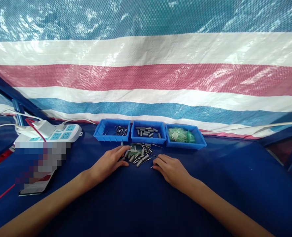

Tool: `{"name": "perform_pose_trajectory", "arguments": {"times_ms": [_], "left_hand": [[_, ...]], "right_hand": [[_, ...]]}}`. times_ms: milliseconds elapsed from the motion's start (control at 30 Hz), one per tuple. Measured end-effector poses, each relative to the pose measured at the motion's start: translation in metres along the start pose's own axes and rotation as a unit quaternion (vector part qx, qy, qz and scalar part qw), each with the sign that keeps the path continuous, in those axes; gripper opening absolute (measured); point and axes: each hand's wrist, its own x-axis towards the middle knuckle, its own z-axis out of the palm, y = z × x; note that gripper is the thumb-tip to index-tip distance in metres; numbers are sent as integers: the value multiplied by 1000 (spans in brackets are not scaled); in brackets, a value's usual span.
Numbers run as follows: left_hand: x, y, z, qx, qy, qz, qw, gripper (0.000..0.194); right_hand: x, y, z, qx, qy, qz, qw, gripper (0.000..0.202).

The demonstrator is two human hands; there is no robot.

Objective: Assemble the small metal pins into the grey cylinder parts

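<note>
Your left hand (108, 162) and right hand (172, 169) are both bare, as are your wrists (87, 178). Your left forearm (54, 202) and right forearm (217, 200) are uncovered as far as the view reaches, slim and tapering toward the wrists. Your fingers (122, 150) look slender; fingernails are too small to make out.

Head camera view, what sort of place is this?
Probably a makeshift small-parts workbench: three blue bins hold small pieces, a mixed pile of parts lies before them on a dark blue tabletop, and a striped plastic sheet hangs behind.
</note>
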Motion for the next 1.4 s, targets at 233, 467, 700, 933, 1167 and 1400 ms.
{"name": "perform_pose_trajectory", "arguments": {"times_ms": [233,467,700,933,1167,1400], "left_hand": [[5,-3,3,1,29,43,999,41],[10,-11,5,24,44,106,993,41],[18,-12,4,88,76,186,976,43],[31,12,8,-31,188,164,968,24],[48,18,10,-113,291,132,941,17],[46,14,14,-121,297,157,934,16]], "right_hand": [[5,4,-3,-61,48,60,995,24],[9,4,-1,-98,10,123,988,18],[11,2,3,-76,37,130,988,17],[34,-14,-3,107,200,145,963,19],[51,-15,-7,228,286,177,914,17],[43,-17,-19,288,278,165,901,15]]}}
